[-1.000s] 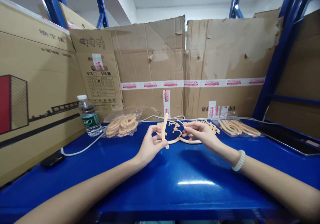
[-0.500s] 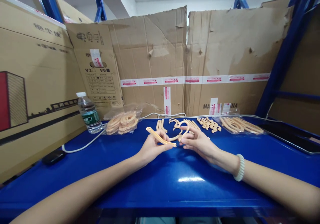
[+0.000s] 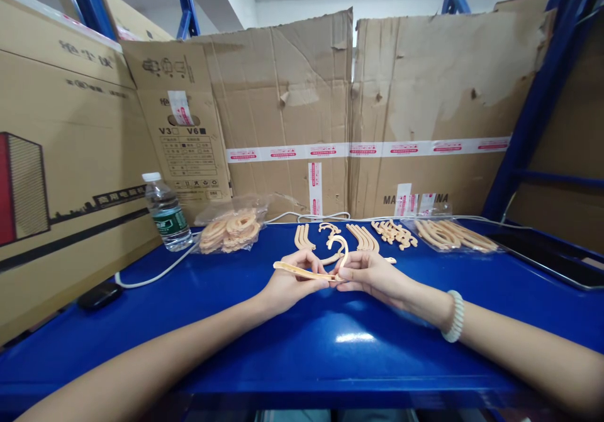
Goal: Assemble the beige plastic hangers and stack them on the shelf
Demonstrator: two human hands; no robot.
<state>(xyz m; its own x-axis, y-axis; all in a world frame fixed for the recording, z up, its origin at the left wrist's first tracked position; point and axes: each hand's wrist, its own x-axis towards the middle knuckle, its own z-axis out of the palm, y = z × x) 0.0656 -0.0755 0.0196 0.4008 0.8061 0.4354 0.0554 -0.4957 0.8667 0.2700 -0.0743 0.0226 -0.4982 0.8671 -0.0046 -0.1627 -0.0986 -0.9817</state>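
Note:
My left hand [image 3: 295,282] is closed on a slim, peach-coloured hanger arm [image 3: 297,270], which lies nearly level with its free end pointing left. Between the fingers and thumb of my right hand [image 3: 372,275] is a hanger hook [image 3: 344,249] of the same colour, its curve upward. The arm's inner end meets the base of the hook at my fingertips; whether they are joined is hidden by the fingers. Just behind my hands another curved arm piece [image 3: 331,259] lies on the blue table [image 3: 302,346].
Behind lie arm pieces [image 3: 304,237], more arms [image 3: 363,238], loose hooks [image 3: 394,234] and bagged parts [image 3: 231,230] [image 3: 453,236]. A water bottle [image 3: 167,214] and black object [image 3: 100,295] are left, a dark tablet-like slab [image 3: 552,260] right. Cardboard [image 3: 283,107] walls the back.
The hook has turned upright and the arm has tipped flatter. My two hands have come closer, and the arm's end now meets the hook's base.

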